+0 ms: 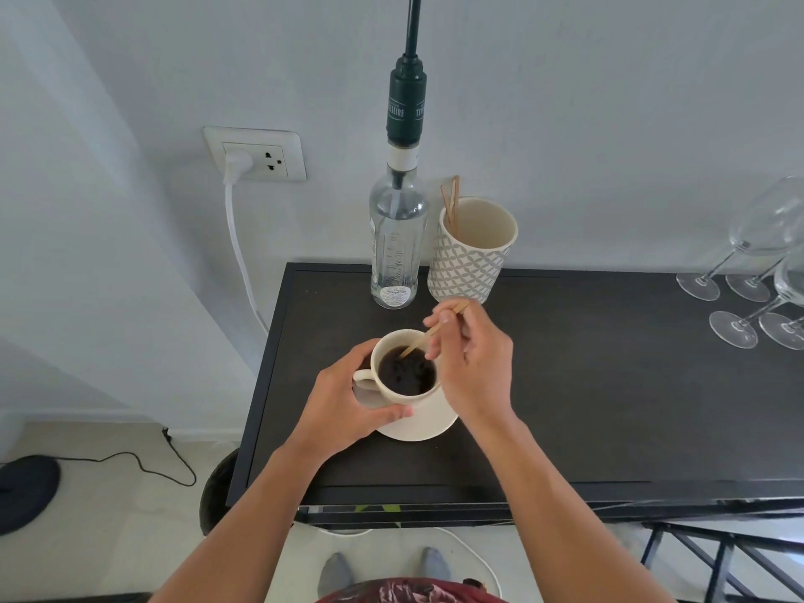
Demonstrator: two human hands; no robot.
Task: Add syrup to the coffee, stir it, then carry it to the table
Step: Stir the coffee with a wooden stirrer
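A cream cup (393, 396) of dark coffee (406, 371) stands on a cream saucer (428, 426) on the dark counter (609, 385). My left hand (343, 406) wraps around the cup's left side by the handle. My right hand (474, 367) pinches a thin wooden stir stick (428, 332), whose lower end dips into the coffee. Behind the cup stands a clear syrup bottle (396, 241) with a tall dark green pump top.
A patterned cup (470, 258) holding spare wooden sticks stands right of the bottle. Several wine glasses (757, 272) lie and stand at the counter's far right. A wall socket (256, 154) with a white cable is on the left wall. The counter's left edge is close to the cup.
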